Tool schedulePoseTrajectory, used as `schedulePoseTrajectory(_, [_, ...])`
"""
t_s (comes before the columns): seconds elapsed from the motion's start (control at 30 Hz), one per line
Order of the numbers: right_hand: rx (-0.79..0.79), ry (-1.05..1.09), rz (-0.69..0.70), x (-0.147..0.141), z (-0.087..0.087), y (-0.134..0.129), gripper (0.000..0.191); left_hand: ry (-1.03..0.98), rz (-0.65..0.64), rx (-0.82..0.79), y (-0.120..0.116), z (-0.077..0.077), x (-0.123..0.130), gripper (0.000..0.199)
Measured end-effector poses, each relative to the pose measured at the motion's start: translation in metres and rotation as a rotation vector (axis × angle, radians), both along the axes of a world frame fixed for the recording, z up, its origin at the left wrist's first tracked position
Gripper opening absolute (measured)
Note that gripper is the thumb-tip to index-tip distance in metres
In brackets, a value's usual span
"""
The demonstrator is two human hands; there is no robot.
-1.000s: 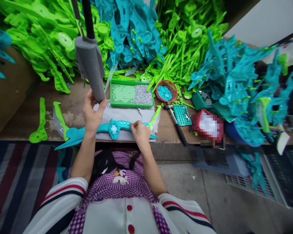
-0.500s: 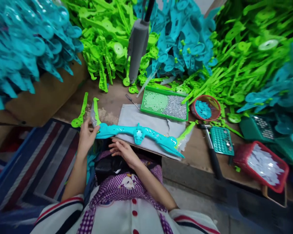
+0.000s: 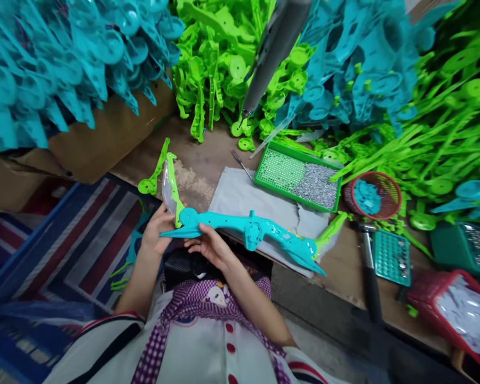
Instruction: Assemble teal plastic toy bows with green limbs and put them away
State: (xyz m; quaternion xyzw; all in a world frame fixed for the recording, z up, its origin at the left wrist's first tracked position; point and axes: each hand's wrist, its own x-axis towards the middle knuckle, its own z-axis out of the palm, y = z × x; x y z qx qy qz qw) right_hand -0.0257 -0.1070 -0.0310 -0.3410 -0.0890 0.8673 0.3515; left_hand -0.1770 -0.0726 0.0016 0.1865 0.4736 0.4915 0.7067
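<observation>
A long blue plastic toy bow body (image 3: 232, 223) lies across the front edge of the bench, close to me. Green toothed arms stick up from both its ends; the left green arm (image 3: 173, 181) has a clear plastic piece (image 3: 167, 193) along it. My left hand (image 3: 158, 229) is closed round the bow's left end, fingers partly behind it. My right hand (image 3: 210, 246) grips the bow's lower edge just right of that end, thumb on its face and fingers beneath. A loose green arm (image 3: 154, 176) lies left of the bow.
A grey electric screwdriver (image 3: 270, 58) hangs over the bench. A green tray (image 3: 260, 178) of small metal parts sits beyond the bow on grey cloth (image 3: 234, 189). Rightward are a red basket (image 3: 396, 197), a hammer (image 3: 370, 256) and a red tub (image 3: 424, 298). Blue and green parts pile up behind.
My right hand has come up from below and taken hold of the bow. My left hand has shifted from the green arm down to the bow's end. The view has swung left.
</observation>
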Motion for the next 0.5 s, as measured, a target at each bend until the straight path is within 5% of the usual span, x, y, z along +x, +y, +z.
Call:
schedulePoseTrajectory(0.17, [0.031,-0.057,-0.133,-0.007,0.004,-0.005,0.040,0.017,0.200,-0.005,0.001,0.003,0.009,0.038])
schedulePoseTrajectory(0.33, [0.018,-0.094,-0.199,-0.011,0.009,-0.008,0.039,-0.003,0.262,-0.029,0.001,0.006,0.013,0.037])
schedulePoseTrajectory(0.5, [0.022,-0.063,-0.069,-0.004,0.008,-0.007,0.044,0.005,0.286,-0.050,0.001,0.004,0.013,0.038])
